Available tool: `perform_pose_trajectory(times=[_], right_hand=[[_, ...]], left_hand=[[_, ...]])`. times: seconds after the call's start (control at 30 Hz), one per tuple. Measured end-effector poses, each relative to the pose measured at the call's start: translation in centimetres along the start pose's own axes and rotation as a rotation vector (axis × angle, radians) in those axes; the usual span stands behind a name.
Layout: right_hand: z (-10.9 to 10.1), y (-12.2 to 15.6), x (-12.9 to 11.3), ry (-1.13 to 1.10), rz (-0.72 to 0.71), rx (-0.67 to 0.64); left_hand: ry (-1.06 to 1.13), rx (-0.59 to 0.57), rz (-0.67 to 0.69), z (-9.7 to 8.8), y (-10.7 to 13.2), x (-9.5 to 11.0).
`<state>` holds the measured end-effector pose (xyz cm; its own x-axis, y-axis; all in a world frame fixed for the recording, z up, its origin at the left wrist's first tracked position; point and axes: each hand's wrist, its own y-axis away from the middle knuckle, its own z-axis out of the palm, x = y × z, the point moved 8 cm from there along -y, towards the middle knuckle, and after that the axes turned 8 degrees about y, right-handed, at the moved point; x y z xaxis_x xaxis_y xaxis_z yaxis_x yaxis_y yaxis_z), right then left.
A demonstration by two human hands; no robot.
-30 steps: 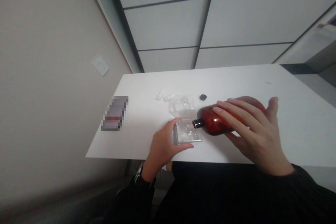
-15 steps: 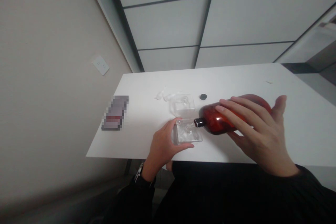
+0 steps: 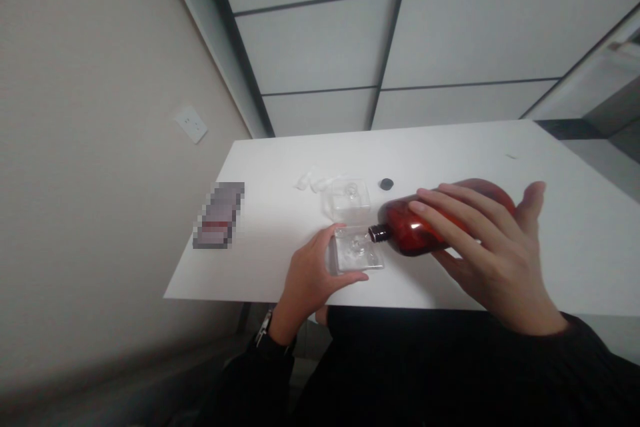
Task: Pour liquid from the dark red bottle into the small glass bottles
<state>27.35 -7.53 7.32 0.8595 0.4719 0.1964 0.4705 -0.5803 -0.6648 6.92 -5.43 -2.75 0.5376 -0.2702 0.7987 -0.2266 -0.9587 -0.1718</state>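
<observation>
My right hand (image 3: pixel 487 257) is wrapped round a dark red bottle (image 3: pixel 407 230), which is tipped nearly flat with its black neck pointing left. The neck sits over the opening of a small clear square bottle (image 3: pixel 356 255) standing on the white table (image 3: pixel 450 153). My left hand (image 3: pixel 313 277) grips that clear bottle from the left, thumb at the front and fingers at the back. A second clear square bottle (image 3: pixel 347 200) stands just behind it. A small black cap (image 3: pixel 387 183) lies on the table behind the red bottle.
Some small clear pieces (image 3: pixel 313 181) lie at the back left of the clear bottles. A flat blurred-out object (image 3: pixel 219 215) rests near the table's left edge. A beige wall with a white socket (image 3: pixel 191 124) runs along the left.
The red bottle and my right hand have shifted slightly to the right and a little up since a second ago. My left hand has stayed on the clear bottle.
</observation>
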Motion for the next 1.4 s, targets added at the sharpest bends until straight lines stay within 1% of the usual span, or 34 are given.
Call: perform_pose_trajectory(times=[0.5, 0.77, 1.17, 1.4], right_hand=[[-0.17, -0.08, -0.11, 0.027, -0.015, 0.014], [-0.38, -0.40, -0.11, 0.004, 0.031, -0.003], [-0.25, -0.20, -0.26, 0.017, -0.011, 0.020], [-0.01, -0.26, 0.09, -0.017, 0.029, 0.003]], left_hand=[[0.007, 0.005, 0.020, -0.07, -0.03, 0.22], [0.003, -0.002, 0.002, -0.04, -0.14, 0.22], [-0.001, 0.001, 0.017, -0.03, -0.14, 0.31], [-0.012, -0.004, -0.006, -0.02, -0.17, 0.33]])
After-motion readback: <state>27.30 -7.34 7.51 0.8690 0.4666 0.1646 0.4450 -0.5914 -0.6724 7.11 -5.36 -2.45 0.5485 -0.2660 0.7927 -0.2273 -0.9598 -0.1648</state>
